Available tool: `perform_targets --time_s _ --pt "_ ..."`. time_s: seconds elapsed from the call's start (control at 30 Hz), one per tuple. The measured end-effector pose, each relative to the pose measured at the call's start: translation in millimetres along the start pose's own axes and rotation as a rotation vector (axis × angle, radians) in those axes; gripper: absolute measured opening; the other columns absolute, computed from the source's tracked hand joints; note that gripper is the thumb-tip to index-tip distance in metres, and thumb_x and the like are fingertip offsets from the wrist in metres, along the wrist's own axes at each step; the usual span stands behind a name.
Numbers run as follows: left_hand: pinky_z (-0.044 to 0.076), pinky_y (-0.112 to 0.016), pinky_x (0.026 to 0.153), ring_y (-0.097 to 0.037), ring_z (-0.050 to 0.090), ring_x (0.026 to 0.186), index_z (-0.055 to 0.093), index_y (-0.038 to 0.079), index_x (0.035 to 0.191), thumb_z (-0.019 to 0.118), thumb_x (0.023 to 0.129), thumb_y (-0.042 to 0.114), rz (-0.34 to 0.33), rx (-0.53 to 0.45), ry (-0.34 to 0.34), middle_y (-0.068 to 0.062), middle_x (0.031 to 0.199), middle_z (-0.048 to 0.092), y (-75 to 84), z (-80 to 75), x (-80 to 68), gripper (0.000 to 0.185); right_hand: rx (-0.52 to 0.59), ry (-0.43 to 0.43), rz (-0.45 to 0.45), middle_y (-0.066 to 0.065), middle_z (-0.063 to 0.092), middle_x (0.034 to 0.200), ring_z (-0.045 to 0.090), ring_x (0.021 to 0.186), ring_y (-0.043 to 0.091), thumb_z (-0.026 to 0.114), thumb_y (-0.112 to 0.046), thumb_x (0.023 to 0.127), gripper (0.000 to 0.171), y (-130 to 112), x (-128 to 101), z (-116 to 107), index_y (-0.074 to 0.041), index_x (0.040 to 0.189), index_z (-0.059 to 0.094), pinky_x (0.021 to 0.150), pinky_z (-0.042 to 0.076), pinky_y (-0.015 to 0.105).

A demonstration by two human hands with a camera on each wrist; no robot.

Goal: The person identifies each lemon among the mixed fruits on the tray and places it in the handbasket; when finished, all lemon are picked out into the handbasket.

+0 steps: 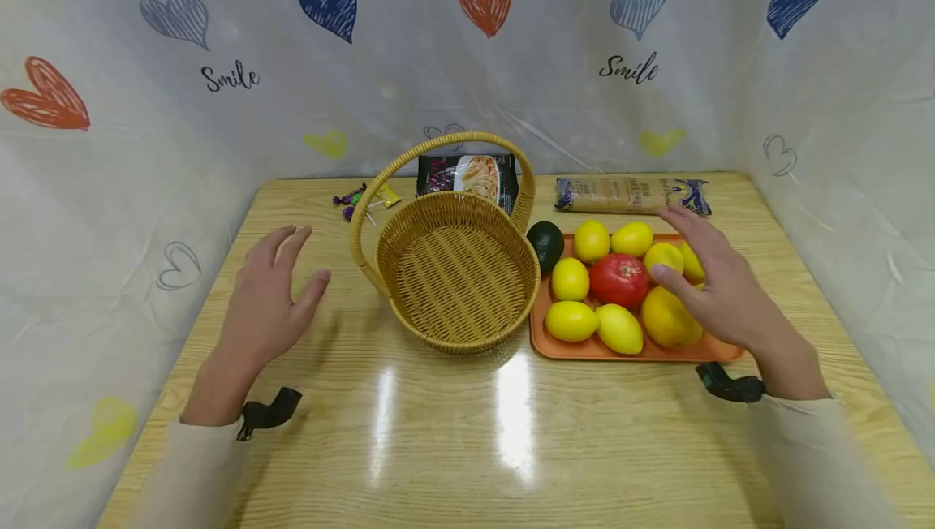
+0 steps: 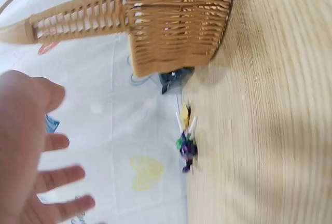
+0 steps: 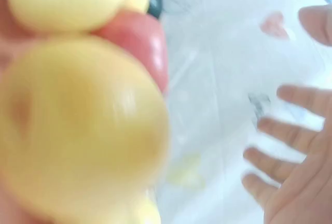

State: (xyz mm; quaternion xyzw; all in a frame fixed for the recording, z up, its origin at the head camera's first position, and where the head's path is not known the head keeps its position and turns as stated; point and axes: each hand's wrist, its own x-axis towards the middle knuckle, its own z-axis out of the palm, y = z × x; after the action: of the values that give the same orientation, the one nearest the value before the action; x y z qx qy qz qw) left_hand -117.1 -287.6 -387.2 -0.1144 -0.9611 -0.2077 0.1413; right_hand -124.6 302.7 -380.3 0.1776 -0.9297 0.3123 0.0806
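A woven wicker basket [image 1: 456,269] with a tall handle stands empty in the middle of the wooden table. To its right an orange tray [image 1: 562,346] carries several yellow lemons [image 1: 619,328], a red tomato [image 1: 618,279] and a dark avocado [image 1: 545,243]. My right hand [image 1: 712,286] hovers open over the tray's right side, fingers spread above the lemons and holding nothing. My left hand [image 1: 272,298] hovers open left of the basket, also holding nothing. The left wrist view shows the basket [image 2: 176,22] and my spread fingers [image 2: 57,177]. A blurred lemon [image 3: 78,130] fills the right wrist view.
Behind the basket lie a dark snack packet [image 1: 467,176], a long noodle packet [image 1: 631,195] and a few wrapped candies [image 1: 365,198]. A plastic curtain printed with hearts walls in the table on three sides. Bare wood stretches along the front edge.
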Motion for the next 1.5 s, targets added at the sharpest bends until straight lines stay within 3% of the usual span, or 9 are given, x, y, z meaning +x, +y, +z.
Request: perform_targets --time_s 0.07,0.2,0.3,0.5,0.67,0.83,1.07,1.3,1.5 --pt "0.038 -0.078 0.113 -0.053 0.044 0.149 0.054 0.009 0.161 0.067 0.109 0.027 0.021 -0.094 0.061 -0.026 0.161 0.051 -2.1 -9.2 -7.2 0.056 0.079 0.068 -0.012 0.009 0.043 0.174 0.036 0.162 0.022 0.071 -0.017 0.105 0.068 6 -13 -12 -0.019 0.168 0.046 0.137 0.027 0.043" --pt "0.052 -0.038 0.116 -0.025 0.064 0.137 0.072 0.012 0.144 0.074 0.102 0.008 0.08 -0.265 0.18 -0.016 0.143 0.071 -8.4 -19.8 -24.4 0.042 0.236 0.168 -0.022 -0.003 0.065 0.154 0.056 0.139 -0.001 0.068 0.007 0.101 0.055 23 -37 -32 -0.004 0.154 0.062 0.113 0.041 0.006" --pt "0.052 -0.014 0.108 -0.01 0.071 0.124 0.077 0.0 0.133 0.071 0.097 -0.01 0.155 -0.472 0.233 -0.014 0.131 0.077 -12.2 -17.1 -36.1 0.038 0.397 0.197 -0.028 -0.002 0.071 0.145 0.064 0.131 0.005 0.062 0.018 0.1 0.045 39 -53 -40 0.012 0.145 0.063 0.106 0.049 0.008" --pt "0.063 -0.024 0.097 -0.021 0.077 0.113 0.065 -0.026 0.124 0.057 0.095 -0.026 0.255 -0.977 0.226 -0.022 0.124 0.077 -5.3 14.1 -51.8 0.03 0.9 0.241 -0.192 0.023 0.072 0.14 0.071 0.128 0.026 0.046 0.029 0.098 0.037 76 -66 -33 0.033 0.135 0.052 0.112 0.054 0.023" --pt "0.066 -0.031 0.092 -0.027 0.079 0.106 0.062 -0.03 0.12 0.052 0.093 -0.03 0.268 -1.155 0.218 -0.025 0.119 0.077 18.2 47.2 -57.3 0.029 1.116 0.224 -0.232 0.03 0.07 0.141 0.071 0.13 0.034 0.039 0.03 0.101 0.037 97 -67 -18 0.035 0.136 0.048 0.115 0.056 0.032" --pt "0.068 -0.035 0.087 -0.027 0.078 0.104 0.062 -0.027 0.124 0.055 0.094 -0.028 0.204 -1.189 0.153 -0.021 0.122 0.075 45.2 76.5 -61.1 0.031 0.936 0.25 -0.047 0.014 0.077 0.135 0.074 0.124 0.021 0.049 0.024 0.102 0.035 105 -70 -9 0.03 0.136 0.055 0.105 0.06 0.023" --pt "0.064 -0.024 0.093 -0.027 0.066 0.117 0.058 -0.009 0.149 0.066 0.099 -0.015 0.016 -1.002 0.076 -0.029 0.136 0.048 74.1 107.7 -64.1 0.051 0.768 0.148 0.11 0.002 0.078 0.135 0.071 0.124 0.009 0.062 0.02 0.1 0.039 110 -74 -2 0.021 0.139 0.06 0.095 0.06 0.014" --pt "0.058 -0.034 0.108 -0.035 0.06 0.131 0.058 0.012 0.155 0.075 0.101 0.005 -0.111 -0.813 0.148 -0.025 0.157 0.036 97.0 125.5 -63.9 0.057 0.605 0.129 0.146 -0.006 0.079 0.131 0.072 0.117 0.001 0.069 0.02 0.096 0.04 112 -76 -3 0.017 0.135 0.065 0.096 0.056 0.009" --pt "0.045 -0.041 0.125 -0.039 0.042 0.156 0.05 0.006 0.16 0.074 0.101 0.007 -0.139 -0.888 0.178 -0.025 0.176 0.017 106.8 132.2 -65.0 0.064 0.337 0.082 0.255 -0.027 0.072 0.127 0.069 0.108 -0.009 0.081 0.004 0.095 0.048 112 -76 -3 0.004 0.141 0.069 0.091 0.055 0.005"
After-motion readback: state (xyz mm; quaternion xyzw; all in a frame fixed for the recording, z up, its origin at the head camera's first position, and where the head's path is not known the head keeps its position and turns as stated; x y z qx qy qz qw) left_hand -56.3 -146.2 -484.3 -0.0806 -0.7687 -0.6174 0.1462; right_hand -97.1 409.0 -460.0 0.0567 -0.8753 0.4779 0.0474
